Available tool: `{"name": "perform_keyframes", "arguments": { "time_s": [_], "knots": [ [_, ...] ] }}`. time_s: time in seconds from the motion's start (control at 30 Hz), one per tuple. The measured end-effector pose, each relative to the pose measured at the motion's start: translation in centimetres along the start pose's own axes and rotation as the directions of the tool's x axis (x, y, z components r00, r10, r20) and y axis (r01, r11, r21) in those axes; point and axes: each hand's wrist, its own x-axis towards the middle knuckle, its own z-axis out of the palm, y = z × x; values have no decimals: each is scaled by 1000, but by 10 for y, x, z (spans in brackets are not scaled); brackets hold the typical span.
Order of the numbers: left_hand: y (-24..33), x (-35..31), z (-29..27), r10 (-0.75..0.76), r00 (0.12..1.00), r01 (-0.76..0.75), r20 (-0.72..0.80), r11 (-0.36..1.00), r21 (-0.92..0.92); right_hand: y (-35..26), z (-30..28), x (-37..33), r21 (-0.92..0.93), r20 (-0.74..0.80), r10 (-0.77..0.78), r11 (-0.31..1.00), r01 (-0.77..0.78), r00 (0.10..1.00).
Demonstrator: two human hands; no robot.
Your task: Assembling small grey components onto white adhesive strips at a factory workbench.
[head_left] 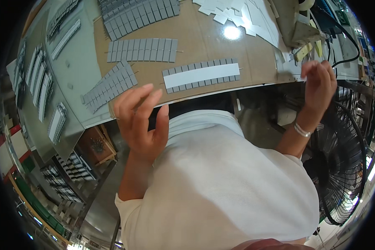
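Observation:
My left hand [141, 121] is raised over the table's front edge with its fingers spread and nothing in it. Nearest to it lies a slanted grey segmented strip [110, 86], made of narrow grey blocks in rows. To the right of that hand, a grey segmented panel [201, 75] carries a smooth white strip along its middle. My right hand [321, 85] is up at the table's right end, a silvery band on its wrist. Its fingers are curled together, and whatever they may hold is hidden. Another grey segmented panel [142, 50] lies behind, with thin pins sticking out at its ends.
A larger stack of grey panels [139, 16] lies at the back. White strips [241, 14] are heaped at the back right, beside a beige fixture [301, 33]. Bundled pieces [39, 79] line the left side. A black fan [335, 158] stands at my right.

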Motion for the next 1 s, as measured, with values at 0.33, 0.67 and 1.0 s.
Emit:
{"name": "perform_keyframes", "arguments": {
  "time_s": [0.33, 0.67, 1.0],
  "knots": [
    [45, 14, 6, -29, 884, 353, 467, 697, -624, -22, 127, -47, -366, 742, 384, 919, -148, 549],
    [37, 3, -13, -512, 515, 813, 688, 38, -581, -15, 133, -52, -352, 754, 383, 921, -164, 533],
    [34, 3, -19, -521, 667, 735, 532, 346, -583, -15, 130, -57, -711, 403, 381, 703, 23, 832]
  ]
}}
